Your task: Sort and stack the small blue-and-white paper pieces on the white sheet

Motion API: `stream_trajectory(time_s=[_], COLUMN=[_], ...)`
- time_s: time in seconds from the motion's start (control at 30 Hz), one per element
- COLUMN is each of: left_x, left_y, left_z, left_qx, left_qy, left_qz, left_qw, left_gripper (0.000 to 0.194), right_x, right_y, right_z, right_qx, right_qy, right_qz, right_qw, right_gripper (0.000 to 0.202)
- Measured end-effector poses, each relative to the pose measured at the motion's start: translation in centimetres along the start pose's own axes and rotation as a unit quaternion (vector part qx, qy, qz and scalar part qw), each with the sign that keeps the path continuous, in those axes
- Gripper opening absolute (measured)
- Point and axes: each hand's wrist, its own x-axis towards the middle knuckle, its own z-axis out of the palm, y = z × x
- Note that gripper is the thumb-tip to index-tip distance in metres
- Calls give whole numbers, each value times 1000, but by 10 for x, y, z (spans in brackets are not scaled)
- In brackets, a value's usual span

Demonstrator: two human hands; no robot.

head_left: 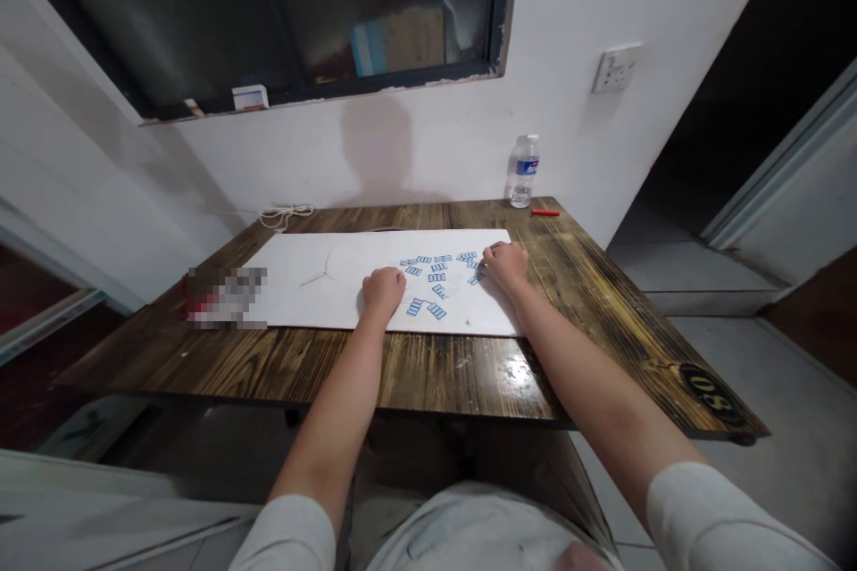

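A long white board (pixel 321 308) lies on the wooden table, with thin dark lines forming a Y shape (pixel 325 273) on its left half. Several small blue-and-white striped pieces (pixel 437 277) are scattered over its right half. My left hand (pixel 384 293) rests closed on the board, just left of these pieces; what its curled fingers hold, if anything, is hidden. At the board's right end, my right hand (pixel 507 264) is closed, its fingertips beside a cluster of striped pieces (pixel 472 262). Whether a piece is between those fingertips cannot be made out.
The dark wooden table (pixel 428 375) stands against a white wall. Toward its back right are a clear plastic bottle (pixel 523 174) and a red pen-like stick (pixel 544 212). A coiled white cord (pixel 285 214) lies at the back left. Blurring covers a reddish item (pixel 224 296) at the board's left end.
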Motion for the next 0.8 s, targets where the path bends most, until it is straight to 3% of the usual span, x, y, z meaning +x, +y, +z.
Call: stream_trajectory(time_s=[0.3, 0.8], left_x=[-1, 2], left_y=[1, -8], left_z=[-2, 3], left_qx=[-20, -11], left_qy=[19, -4], left_qz=[-6, -55], left_qw=[1000, 998], left_gripper=[32, 37], right_x=[2, -3], right_y=[-3, -3], right_z=[5, 8], right_qx=[77, -7], right_qy=[-45, -67], right_qz=[-73, -63], right_qw=[993, 996], right_gripper=[38, 36])
